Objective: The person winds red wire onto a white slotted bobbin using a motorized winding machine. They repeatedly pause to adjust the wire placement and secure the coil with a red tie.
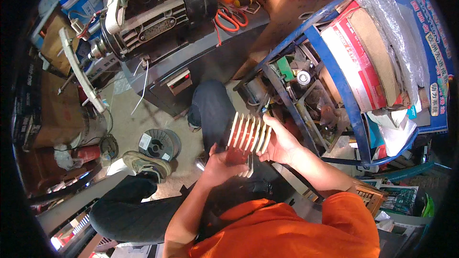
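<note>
A winding former (248, 133) with several cream-coloured, parallel discs is held up over my lap. Reddish-brown copper wire shows in the gaps between its discs. My right hand (281, 144) grips the former's right end, thumb on top by the upper edge. Below it, my left hand (223, 167) is closed around a reddish-brown copper wire coil (237, 156), close under the former. Cream disc edges (249, 168) also show beside the left fingertips. Whether these lower discs join the upper former is hidden by my hands.
An electric motor (158, 16) sits on a dark machine cabinet (201, 62), with orange-handled scissors (232, 23) beside it. A wire spool (160, 144) stands on the floor by my shoe (148, 165). At right, a blue metal rack (334, 81) holds cardboard and parts.
</note>
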### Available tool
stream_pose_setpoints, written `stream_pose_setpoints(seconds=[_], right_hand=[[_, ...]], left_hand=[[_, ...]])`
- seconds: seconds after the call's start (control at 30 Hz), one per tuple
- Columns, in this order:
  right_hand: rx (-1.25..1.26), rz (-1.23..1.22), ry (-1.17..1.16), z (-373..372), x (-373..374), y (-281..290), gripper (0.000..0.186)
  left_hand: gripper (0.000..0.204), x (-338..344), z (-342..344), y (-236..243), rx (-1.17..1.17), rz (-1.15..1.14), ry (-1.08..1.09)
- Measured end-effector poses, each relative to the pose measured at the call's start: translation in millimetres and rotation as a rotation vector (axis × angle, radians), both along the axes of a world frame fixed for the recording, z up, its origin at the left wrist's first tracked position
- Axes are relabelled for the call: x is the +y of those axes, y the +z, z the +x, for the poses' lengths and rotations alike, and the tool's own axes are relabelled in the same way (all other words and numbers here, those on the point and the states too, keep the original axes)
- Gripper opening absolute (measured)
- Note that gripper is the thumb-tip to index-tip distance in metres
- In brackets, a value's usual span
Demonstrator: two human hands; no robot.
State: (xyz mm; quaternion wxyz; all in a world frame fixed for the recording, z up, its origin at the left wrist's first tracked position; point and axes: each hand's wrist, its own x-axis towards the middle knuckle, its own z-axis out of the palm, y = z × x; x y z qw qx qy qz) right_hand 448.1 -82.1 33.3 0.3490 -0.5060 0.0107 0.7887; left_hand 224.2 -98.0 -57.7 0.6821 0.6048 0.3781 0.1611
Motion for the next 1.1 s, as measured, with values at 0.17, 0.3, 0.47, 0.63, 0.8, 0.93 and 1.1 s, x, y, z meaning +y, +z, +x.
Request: stream_pose_setpoints(seconds=[0.17,0.3,0.47,0.63,0.8,0.93,1.1], right_hand=[[-0.092,0.085,-0.103,-16,4,2,0.045],[-0.139,0.232,-0.047,-17,-1,-13,0.034],[-0.236,0.334,0.053,-14,-4,-24,0.040],[-0.301,0.394,0.161,-10,-1,-24,0.042],[-0.638,0.636,0.249,-13,-6,-48,0.040],[-0.556,0.635,0.211,-14,-8,-53,0.061],[-0.796,0.756,0.280,-16,-10,-59,0.072]], left_hand=[[0.032,0,12,-15,-0.231,-0.309,0.056],[0.030,-3,11,-18,-0.279,-0.463,0.170],[0.031,5,8,-3,-0.281,-0.440,0.167],[0.029,10,10,5,-0.262,-0.441,0.202],[0.023,10,9,2,-0.248,-0.392,0.260],[0.023,11,6,-4,-0.230,-0.445,0.269],[0.021,2,5,-5,-0.264,-0.447,0.330]])
